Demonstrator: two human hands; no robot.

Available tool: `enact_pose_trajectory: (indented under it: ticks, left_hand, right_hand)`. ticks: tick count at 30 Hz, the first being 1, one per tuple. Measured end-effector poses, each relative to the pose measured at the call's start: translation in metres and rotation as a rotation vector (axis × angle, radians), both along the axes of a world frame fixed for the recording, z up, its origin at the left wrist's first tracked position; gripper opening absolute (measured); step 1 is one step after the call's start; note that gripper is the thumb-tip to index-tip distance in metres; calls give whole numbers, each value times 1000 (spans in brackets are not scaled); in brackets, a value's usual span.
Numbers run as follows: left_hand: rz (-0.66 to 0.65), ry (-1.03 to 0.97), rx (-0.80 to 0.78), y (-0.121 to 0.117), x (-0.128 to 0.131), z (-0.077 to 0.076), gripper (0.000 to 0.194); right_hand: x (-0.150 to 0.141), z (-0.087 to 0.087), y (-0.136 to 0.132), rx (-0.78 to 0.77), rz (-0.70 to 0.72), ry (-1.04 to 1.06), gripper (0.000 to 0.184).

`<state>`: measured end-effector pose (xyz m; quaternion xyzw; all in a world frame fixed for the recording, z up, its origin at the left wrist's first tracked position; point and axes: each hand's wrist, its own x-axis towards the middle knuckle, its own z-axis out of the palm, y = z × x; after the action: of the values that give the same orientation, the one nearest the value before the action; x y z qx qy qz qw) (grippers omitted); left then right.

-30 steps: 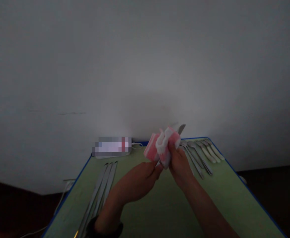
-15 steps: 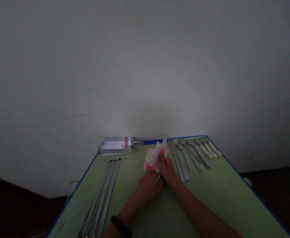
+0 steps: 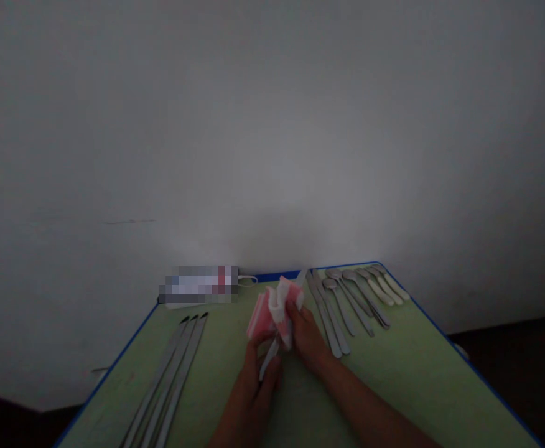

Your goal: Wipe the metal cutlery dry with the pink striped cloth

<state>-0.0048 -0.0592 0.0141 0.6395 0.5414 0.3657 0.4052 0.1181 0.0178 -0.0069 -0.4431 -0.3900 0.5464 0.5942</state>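
Observation:
My left hand [image 3: 259, 376] is closed on the handle of a metal table knife [image 3: 267, 362], near the middle of the table. My right hand [image 3: 307, 336] presses a pink and white cloth [image 3: 264, 316] around the same knife, thumb on top. The blade tip sticks out beyond the cloth toward the wall, while the middle of the knife is hidden in the folds. Just right of my right hand, two similar knives [image 3: 325, 311] lie side by side.
Several metal spoons [image 3: 341, 305] and cream-handled utensils [image 3: 388, 287] lie at the far right of the green table [image 3: 422, 373]. Three long metal strips with dark slanted tips [image 3: 172, 379] lie on the left. A blurred-out device with a cable [image 3: 249, 278] stands against the wall [image 3: 272, 155].
My left hand has turned, so the knife handle now shows between its thumb and fingers. The cloth has opened out toward the left. The view has shifted slightly.

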Motion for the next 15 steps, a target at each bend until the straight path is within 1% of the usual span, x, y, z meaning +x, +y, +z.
enact_pose_trajectory:
  ticks: [2, 4, 7, 10, 12, 15]
  left_hand:
    - [-17, 34, 59, -2, 1, 1, 32]
    - [-63, 87, 73, -4, 1, 2, 26]
    - [-207, 206, 38, -6, 2, 1, 26]
    - [-340, 278, 31, -8, 3, -2, 27]
    - [-352, 226, 24, -8, 3, -3, 28]
    - [-272, 40, 0, -7, 2, -5, 32]
  right_hand:
    - [-2, -1, 2, -42, 24, 65, 27]
    - [-4, 1, 3, -112, 38, 205, 23]
    - [-5, 5, 3, -216, 91, 429, 19]
    - [-5, 8, 1, -249, 165, 518, 17]
    - [-5, 8, 1, -258, 173, 523, 16]
    - [-5, 6, 4, -269, 153, 543, 15]
